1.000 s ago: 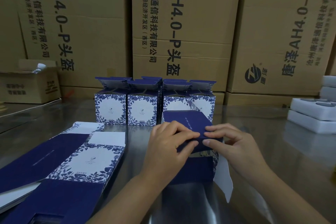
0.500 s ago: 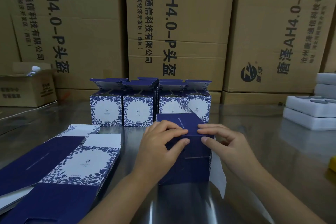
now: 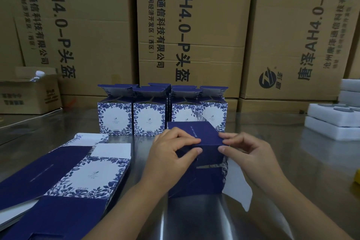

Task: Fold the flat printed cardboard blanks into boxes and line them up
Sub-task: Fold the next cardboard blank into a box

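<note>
A half-folded navy box (image 3: 204,179) stands on the steel table in front of me, a white flap hanging off its right side. My left hand (image 3: 171,152) grips its top near edge, fingers over the dark lid panel and thumb on the front face. My right hand (image 3: 247,152) pinches the right part of that same edge. Behind it, several folded blue-and-white floral boxes (image 3: 148,117) stand in a row with top flaps open. A stack of flat printed blanks (image 3: 68,179) lies to the left.
Large brown cartons (image 3: 194,31) wall off the back of the table. A small open carton (image 3: 29,95) sits at the far left. White foam trays (image 3: 331,121) are stacked at the right edge. A yellow object (image 3: 358,178) peeks in at the right.
Both hands have pushed the lid panel down onto the box; its top now lies flatter and squarer. The view has shifted slightly.
</note>
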Action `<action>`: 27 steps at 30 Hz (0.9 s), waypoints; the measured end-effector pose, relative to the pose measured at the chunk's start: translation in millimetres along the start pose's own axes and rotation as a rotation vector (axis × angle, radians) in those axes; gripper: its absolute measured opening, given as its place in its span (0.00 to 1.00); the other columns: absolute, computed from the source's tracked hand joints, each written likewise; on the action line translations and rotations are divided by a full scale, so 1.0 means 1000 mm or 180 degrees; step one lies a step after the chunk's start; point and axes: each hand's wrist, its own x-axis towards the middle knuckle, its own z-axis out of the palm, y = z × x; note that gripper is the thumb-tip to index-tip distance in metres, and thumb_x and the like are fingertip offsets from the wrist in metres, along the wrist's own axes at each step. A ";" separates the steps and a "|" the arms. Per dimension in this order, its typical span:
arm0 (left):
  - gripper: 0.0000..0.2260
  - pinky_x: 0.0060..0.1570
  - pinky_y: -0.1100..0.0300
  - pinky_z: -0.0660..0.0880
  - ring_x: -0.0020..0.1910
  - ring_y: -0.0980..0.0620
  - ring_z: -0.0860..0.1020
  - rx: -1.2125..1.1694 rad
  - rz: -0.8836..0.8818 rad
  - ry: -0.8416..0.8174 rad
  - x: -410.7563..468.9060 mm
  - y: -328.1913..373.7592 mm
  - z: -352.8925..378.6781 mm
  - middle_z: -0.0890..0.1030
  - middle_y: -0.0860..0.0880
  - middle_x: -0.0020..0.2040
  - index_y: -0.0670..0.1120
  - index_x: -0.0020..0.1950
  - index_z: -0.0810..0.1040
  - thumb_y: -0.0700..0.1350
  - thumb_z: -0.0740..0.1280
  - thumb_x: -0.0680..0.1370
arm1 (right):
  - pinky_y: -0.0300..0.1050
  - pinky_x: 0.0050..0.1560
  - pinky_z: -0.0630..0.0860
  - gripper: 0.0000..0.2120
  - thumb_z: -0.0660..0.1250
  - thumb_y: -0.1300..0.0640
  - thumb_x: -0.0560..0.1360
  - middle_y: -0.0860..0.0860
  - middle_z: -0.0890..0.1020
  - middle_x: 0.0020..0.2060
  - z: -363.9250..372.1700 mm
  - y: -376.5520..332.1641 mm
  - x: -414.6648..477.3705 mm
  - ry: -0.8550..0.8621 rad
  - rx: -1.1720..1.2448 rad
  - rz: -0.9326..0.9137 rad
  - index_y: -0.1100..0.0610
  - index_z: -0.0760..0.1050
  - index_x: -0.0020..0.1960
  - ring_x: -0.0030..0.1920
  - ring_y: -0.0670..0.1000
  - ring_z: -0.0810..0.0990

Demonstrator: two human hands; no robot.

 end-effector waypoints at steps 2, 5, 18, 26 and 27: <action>0.08 0.53 0.54 0.71 0.48 0.60 0.74 0.0008 0.0021 -0.0060 0.000 0.000 -0.001 0.79 0.59 0.43 0.52 0.48 0.84 0.46 0.73 0.70 | 0.34 0.39 0.78 0.11 0.73 0.69 0.67 0.46 0.85 0.45 0.000 0.000 0.001 0.0032 0.0024 0.0010 0.55 0.81 0.33 0.50 0.47 0.82; 0.09 0.55 0.59 0.70 0.49 0.60 0.74 0.0002 0.0021 -0.0139 0.001 -0.003 -0.003 0.78 0.59 0.45 0.51 0.50 0.84 0.44 0.73 0.71 | 0.32 0.39 0.76 0.08 0.73 0.68 0.68 0.44 0.85 0.45 0.001 0.000 0.001 0.0042 -0.0147 -0.0012 0.57 0.79 0.35 0.50 0.45 0.82; 0.13 0.54 0.74 0.68 0.51 0.66 0.76 -0.0347 -0.0494 0.0060 0.006 -0.020 -0.011 0.81 0.62 0.46 0.58 0.44 0.82 0.41 0.76 0.68 | 0.35 0.44 0.78 0.07 0.71 0.66 0.71 0.43 0.85 0.46 -0.002 0.007 0.003 0.0204 -0.0313 -0.0041 0.56 0.79 0.39 0.48 0.43 0.82; 0.09 0.51 0.66 0.73 0.51 0.65 0.76 -0.0171 -0.0327 0.0224 0.004 -0.025 -0.007 0.80 0.64 0.45 0.54 0.45 0.84 0.42 0.76 0.68 | 0.35 0.42 0.78 0.05 0.70 0.64 0.72 0.42 0.84 0.47 -0.003 0.009 0.003 0.0170 -0.0391 -0.0043 0.56 0.78 0.40 0.49 0.44 0.81; 0.09 0.50 0.65 0.73 0.51 0.65 0.76 -0.0128 -0.0289 0.0263 0.004 -0.025 -0.007 0.80 0.65 0.45 0.53 0.45 0.84 0.42 0.76 0.68 | 0.35 0.42 0.78 0.05 0.70 0.64 0.72 0.42 0.84 0.47 -0.003 0.009 0.003 0.0166 -0.0395 -0.0044 0.56 0.78 0.40 0.49 0.44 0.81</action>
